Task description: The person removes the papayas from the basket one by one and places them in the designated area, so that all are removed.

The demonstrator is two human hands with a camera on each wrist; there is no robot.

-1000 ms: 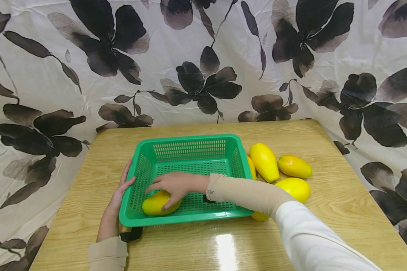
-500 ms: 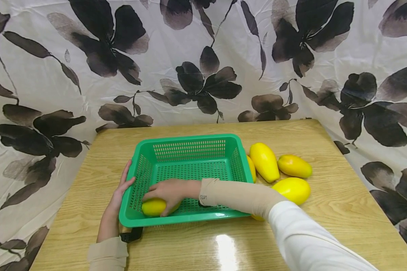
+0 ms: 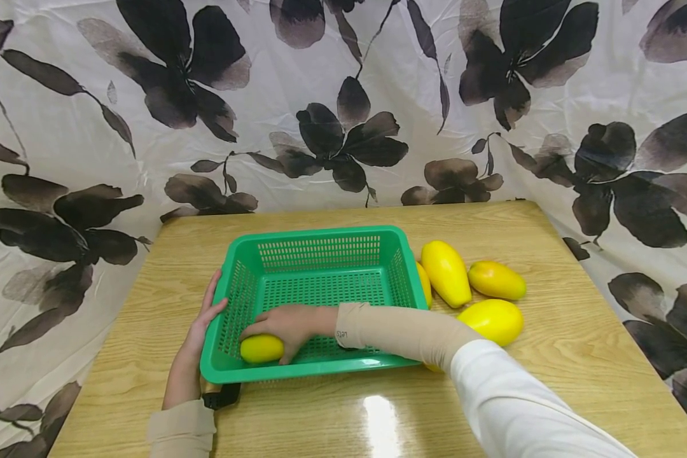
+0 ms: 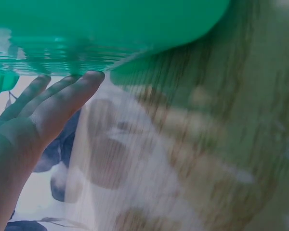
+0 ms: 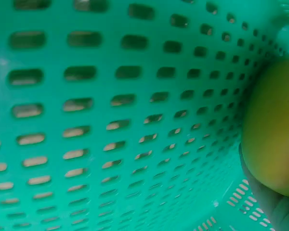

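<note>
In the head view a green plastic basket (image 3: 315,367) stands on the table. Inside its near-left corner lies a yellow papaya (image 3: 261,348). My right hand (image 3: 289,324) grips that papaya from above and the right, with fingers over its far side and the thumb at its near side. The right wrist view shows the papaya (image 5: 274,130) close to the perforated wall, a finger curved beneath it. My left hand (image 3: 201,324) rests against the basket's left outer side. Its fingers look straight in the left wrist view, the fingertips (image 4: 94,77) touching the basket's underside edge.
Several more papayas lie on the wooden table (image 3: 298,420) right of the basket, including a long one (image 3: 445,273), a smaller one (image 3: 497,280) and a rounder one (image 3: 495,322). My right sleeve partly covers others. A floral cloth (image 3: 343,83) hangs behind the table.
My right hand has lowered and closed round the papaya, which has turned slightly in the basket's near-left corner. The left hand and basket have stayed in place.
</note>
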